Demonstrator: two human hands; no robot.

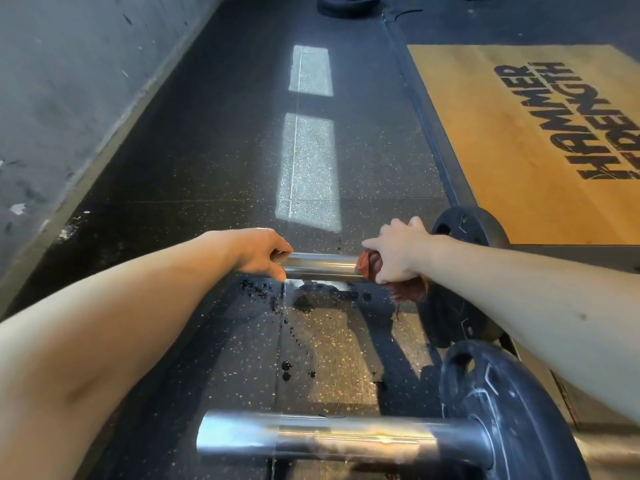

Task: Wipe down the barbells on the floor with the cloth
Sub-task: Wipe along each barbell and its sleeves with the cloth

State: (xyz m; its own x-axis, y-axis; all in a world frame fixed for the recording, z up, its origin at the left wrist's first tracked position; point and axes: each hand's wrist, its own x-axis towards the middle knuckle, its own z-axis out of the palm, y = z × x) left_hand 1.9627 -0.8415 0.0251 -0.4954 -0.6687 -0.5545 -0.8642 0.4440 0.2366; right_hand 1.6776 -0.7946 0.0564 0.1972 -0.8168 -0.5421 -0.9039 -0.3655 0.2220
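From the head camera, you look down over both bare forearms at two barbells lying across the floor.

Your left hand (259, 254) curls over the open end of the far barbell (322, 266). Its fingers are on top of the smooth chrome sleeve and the thumb is tucked beneath. Your right hand (398, 254) closes round the same sleeve further along, squeezing the cloth (410, 291) against the metal. The cloth is a rust-red, crumpled rag. One bunched fold shows at the thumb side of your fist and a loose tail hangs below it. Just beyond that hand sits a round black plate (464, 226) on the same bar.

The near barbell (329, 441) lies closest to you, untouched. Its thick cylindrical sleeve is polished and reflective and has a blunt, flat end. The sleeve runs into a matte black plate with chalky scuffs (502, 410).

The floor (207, 150) is dark rubber tiling flecked with pale and yellow specks. Between the two bars it is dotted with dark wet drops (286, 370). Two bright rectangular patches of light (308, 168) fall on the tiles ahead.

To the right lies a wooden platform (512, 109) of smooth honey-coloured board, printed HAMMER STRENGTH in black. To the left rises a rough grey concrete wall (52, 98) with chipped marks. Another black plate (346, 5) lies flat at the top edge.
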